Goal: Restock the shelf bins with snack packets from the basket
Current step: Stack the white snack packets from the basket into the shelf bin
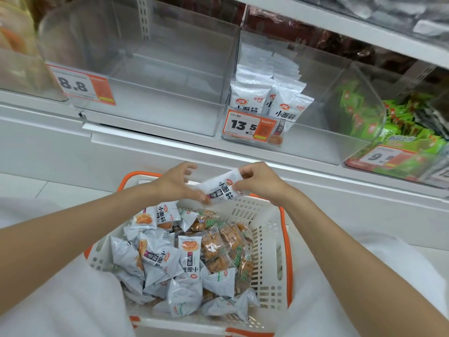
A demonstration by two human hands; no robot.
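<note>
Nearest: basket (272, 229) holding heaped packets (170, 259). Just above the basket's far rim, right hand (255, 181) is pinching one white packet (220, 188); left hand (173, 182), fingers loose, is touching its lower end. Likely mid-transfer: next, lifting it over the front wall of the part-filled bin (315, 142) beyond the basket; empty bin (158, 93) sitting beyond-left

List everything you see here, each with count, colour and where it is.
basket: one, white with orange rim, bottom centre.
white packets: many, white-grey, piled in the basket.
clear packets: several, orange-brown inside, basket's right side.
held packet: one, white, above the basket.
left bin: one, clear, empty.
middle bin: one, clear, holding shelved white packets.
right bin: one, clear, holding green packets.
price tags: three, orange-white, bin fronts.
left hand: touching held packet's lower end.
right hand: pinching its upper end.
</note>
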